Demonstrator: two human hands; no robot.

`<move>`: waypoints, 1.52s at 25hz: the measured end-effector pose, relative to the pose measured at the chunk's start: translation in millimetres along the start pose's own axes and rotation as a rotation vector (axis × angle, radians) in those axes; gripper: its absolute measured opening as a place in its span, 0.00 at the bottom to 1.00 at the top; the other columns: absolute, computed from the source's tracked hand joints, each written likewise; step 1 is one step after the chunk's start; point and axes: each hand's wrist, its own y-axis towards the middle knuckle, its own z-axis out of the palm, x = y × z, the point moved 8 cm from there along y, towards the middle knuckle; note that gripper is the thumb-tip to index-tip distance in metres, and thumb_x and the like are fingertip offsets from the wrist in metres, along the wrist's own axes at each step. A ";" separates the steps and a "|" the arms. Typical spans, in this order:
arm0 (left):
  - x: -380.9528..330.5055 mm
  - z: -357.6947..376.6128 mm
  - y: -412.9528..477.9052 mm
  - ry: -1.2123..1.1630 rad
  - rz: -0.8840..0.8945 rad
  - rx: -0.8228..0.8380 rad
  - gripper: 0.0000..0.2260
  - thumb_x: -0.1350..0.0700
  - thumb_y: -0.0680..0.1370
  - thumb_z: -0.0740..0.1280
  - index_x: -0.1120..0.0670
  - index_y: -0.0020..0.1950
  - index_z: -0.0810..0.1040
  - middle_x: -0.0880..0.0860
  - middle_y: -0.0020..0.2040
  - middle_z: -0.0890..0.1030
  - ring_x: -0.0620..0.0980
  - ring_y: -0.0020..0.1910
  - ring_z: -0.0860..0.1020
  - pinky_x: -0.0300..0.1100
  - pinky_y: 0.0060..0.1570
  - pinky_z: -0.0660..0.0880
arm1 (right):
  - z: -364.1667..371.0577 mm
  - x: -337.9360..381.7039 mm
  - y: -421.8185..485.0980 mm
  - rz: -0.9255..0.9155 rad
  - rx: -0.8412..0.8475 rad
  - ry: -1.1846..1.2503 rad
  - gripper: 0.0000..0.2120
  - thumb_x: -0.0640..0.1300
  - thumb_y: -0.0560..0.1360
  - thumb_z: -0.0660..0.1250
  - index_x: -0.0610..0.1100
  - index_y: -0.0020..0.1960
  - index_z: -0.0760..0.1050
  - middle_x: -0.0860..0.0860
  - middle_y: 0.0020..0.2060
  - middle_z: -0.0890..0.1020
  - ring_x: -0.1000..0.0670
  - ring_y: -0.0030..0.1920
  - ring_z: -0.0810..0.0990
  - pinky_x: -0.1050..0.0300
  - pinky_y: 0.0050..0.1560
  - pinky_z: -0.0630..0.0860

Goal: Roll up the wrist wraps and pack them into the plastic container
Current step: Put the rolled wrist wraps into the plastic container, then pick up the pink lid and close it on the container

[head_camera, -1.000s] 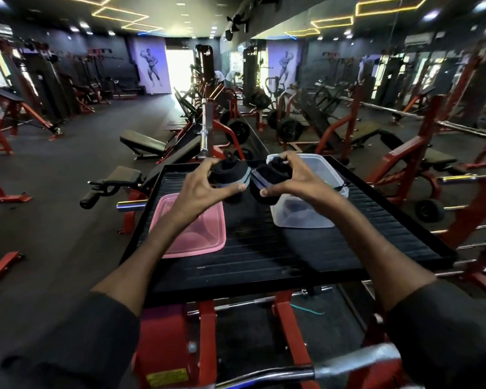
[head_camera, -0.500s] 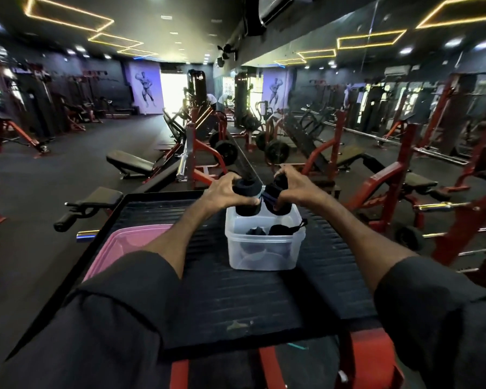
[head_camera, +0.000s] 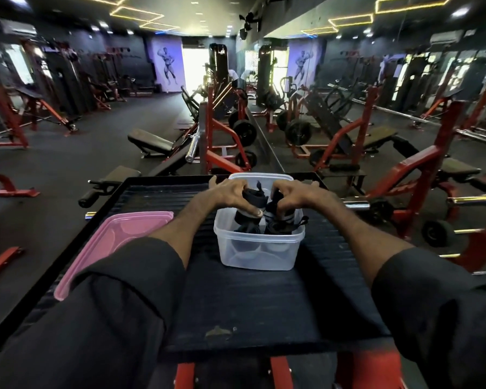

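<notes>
Lowered since half a second ago, both hands sit at the container (head_camera: 258,255) mouth, left hand (head_camera: 228,195) curled round the left wrap (head_camera: 252,195), right hand (head_camera: 300,195) pinching the right wrap (head_camera: 286,219), each roll upright, straight below its hand, half inside.

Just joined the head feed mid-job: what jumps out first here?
Centre frame, the left hand and right hand each grip a rolled black wrap, the left wrap and right wrap, at the mouth of the clear container on the black platform. More wraps lie inside it. A pink lid lies to its left, partly hidden by the left sleeve.
</notes>
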 end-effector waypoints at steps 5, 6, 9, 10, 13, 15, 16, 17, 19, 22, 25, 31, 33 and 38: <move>8.0 18.2 -3.0 0.229 -0.041 0.139 0.30 0.30 0.69 0.70 0.48 0.62 0.77 0.52 0.62 0.78 0.53 0.70 0.69 0.65 0.74 0.43 | 11.1 -4.4 6.5 0.040 0.107 -0.016 0.25 0.56 0.58 0.74 0.56 0.54 0.75 0.53 0.60 0.81 0.46 0.64 0.77 0.31 0.73 0.62; 8.1 17.9 -5.0 0.196 -0.031 0.140 0.30 0.30 0.69 0.70 0.49 0.62 0.77 0.52 0.62 0.79 0.53 0.68 0.71 0.63 0.75 0.53 | 9.5 -3.1 3.9 0.052 0.090 -0.025 0.23 0.55 0.63 0.74 0.56 0.57 0.75 0.53 0.62 0.80 0.47 0.65 0.76 0.32 0.74 0.57; 8.4 7.2 -16.8 -0.018 0.030 0.046 0.28 0.34 0.69 0.73 0.49 0.62 0.79 0.51 0.62 0.80 0.53 0.64 0.76 0.54 0.65 0.73 | -6.4 15.2 -5.2 -0.002 -0.123 -0.058 0.13 0.49 0.73 0.71 0.56 0.57 0.78 0.56 0.57 0.79 0.50 0.63 0.75 0.34 0.72 0.53; 6.6 0.5 -24.8 -0.078 0.065 -0.025 0.25 0.37 0.71 0.73 0.50 0.63 0.80 0.52 0.63 0.80 0.52 0.64 0.76 0.53 0.64 0.73 | -13.7 28.2 -12.3 -0.051 -0.211 -0.036 0.10 0.46 0.74 0.69 0.55 0.55 0.78 0.56 0.55 0.79 0.50 0.62 0.76 0.34 0.71 0.55; 18.9 -24.3 -64.5 -0.279 0.125 -0.267 0.17 0.48 0.77 0.73 0.55 0.62 0.82 0.53 0.60 0.83 0.49 0.61 0.79 0.47 0.64 0.75 | -23.4 78.5 -33.1 -0.210 -0.370 0.086 0.07 0.43 0.74 0.68 0.53 0.49 0.80 0.56 0.51 0.82 0.50 0.57 0.79 0.38 0.67 0.65; 48.9 -39.6 -103.9 -0.398 0.107 -0.415 0.13 0.53 0.78 0.72 0.57 0.60 0.83 0.52 0.57 0.85 0.48 0.58 0.82 0.43 0.63 0.76 | -13.4 119.6 -39.2 -0.296 -0.397 0.148 0.08 0.43 0.73 0.68 0.53 0.48 0.82 0.56 0.49 0.84 0.51 0.54 0.80 0.44 0.62 0.70; 70.6 -44.9 -126.2 -0.438 0.076 -0.488 0.12 0.55 0.78 0.72 0.58 0.60 0.83 0.53 0.56 0.85 0.48 0.57 0.82 0.41 0.62 0.76 | -3.0 143.4 -41.2 -0.349 -0.389 0.165 0.08 0.44 0.73 0.68 0.53 0.48 0.83 0.56 0.47 0.84 0.51 0.53 0.81 0.46 0.60 0.73; 96.5 -48.6 -151.1 -0.486 0.028 -0.559 0.11 0.57 0.78 0.71 0.58 0.60 0.83 0.53 0.56 0.85 0.48 0.57 0.82 0.39 0.60 0.75 | 11.3 170.1 -43.0 -0.407 -0.373 0.174 0.08 0.44 0.72 0.67 0.52 0.48 0.83 0.56 0.47 0.84 0.51 0.52 0.82 0.45 0.59 0.75; 147.4 -49.9 -199.0 -0.568 -0.093 -0.670 0.11 0.60 0.79 0.70 0.60 0.60 0.82 0.55 0.57 0.84 0.47 0.55 0.81 0.32 0.57 0.74 | 47.8 217.5 -43.9 -0.479 -0.281 0.146 0.09 0.45 0.72 0.67 0.52 0.50 0.84 0.54 0.50 0.86 0.49 0.55 0.82 0.43 0.59 0.76; 212.9 -38.8 -272.2 -0.593 -0.294 -0.727 0.11 0.64 0.78 0.69 0.60 0.60 0.81 0.55 0.57 0.83 0.41 0.51 0.80 0.29 0.54 0.74 | 118.5 296.4 -47.6 -0.614 -0.084 -0.003 0.13 0.50 0.73 0.68 0.51 0.57 0.84 0.51 0.57 0.85 0.47 0.61 0.80 0.46 0.60 0.76; 252.1 -27.4 -319.9 -0.661 -0.403 -0.775 0.11 0.64 0.78 0.69 0.61 0.61 0.81 0.57 0.58 0.83 0.46 0.53 0.80 0.42 0.61 0.75 | 175.0 335.6 -55.3 -0.696 0.007 -0.188 0.16 0.53 0.71 0.67 0.53 0.57 0.83 0.49 0.58 0.84 0.44 0.62 0.80 0.47 0.57 0.74; 277.0 -19.8 -355.8 -0.746 -0.453 -0.821 0.15 0.62 0.79 0.68 0.61 0.66 0.78 0.57 0.64 0.81 0.48 0.59 0.78 0.44 0.64 0.73 | 201.4 330.0 -64.2 -0.760 -0.110 -0.192 0.12 0.42 0.70 0.66 0.44 0.52 0.80 0.46 0.52 0.82 0.41 0.55 0.80 0.46 0.57 0.74; 273.1 -19.5 -351.5 -0.765 -0.460 -0.784 0.16 0.62 0.80 0.68 0.61 0.68 0.76 0.57 0.67 0.79 0.47 0.60 0.77 0.39 0.62 0.72 | 196.1 327.2 -61.7 -0.754 -0.111 -0.092 0.14 0.43 0.67 0.67 0.44 0.52 0.83 0.47 0.49 0.85 0.41 0.53 0.82 0.48 0.56 0.76; 233.5 -33.3 -315.2 -0.781 -0.324 -0.526 0.19 0.60 0.80 0.68 0.56 0.70 0.70 0.49 0.63 0.75 0.32 0.56 0.75 0.20 0.48 0.70 | 87.0 318.1 -55.0 -0.776 -0.227 0.401 0.10 0.34 0.67 0.70 0.37 0.47 0.86 0.42 0.42 0.87 0.45 0.43 0.84 0.52 0.47 0.78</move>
